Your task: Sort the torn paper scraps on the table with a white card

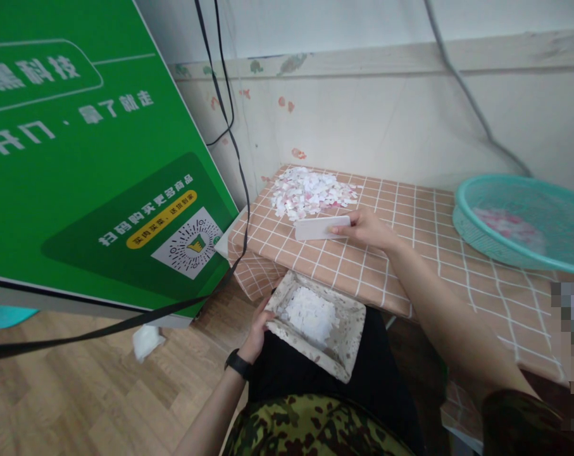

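Observation:
My right hand (366, 229) pinches one end of a flat white rectangular plate (319, 228), its long edge at the checked tabletop. Just behind the plate spreads a pile of small white and pinkish paper pieces (310, 192). Below the table's front edge, my left hand (254, 328) grips the left side of a speckled stone-coloured rectangular tray (346, 354), thumb over the rim. The tray rests tilted over my lap and holds a heap of white paper pieces (311, 315). The fingers under the tray are hidden.
A turquoise mesh basket (476, 244) with pinkish pieces stands on the right of the checked table (410, 253). A large green cabinet (78, 164) fills the left. A black strap (242, 209) hangs across in front. A crumpled white bag (147, 342) lies on the floor.

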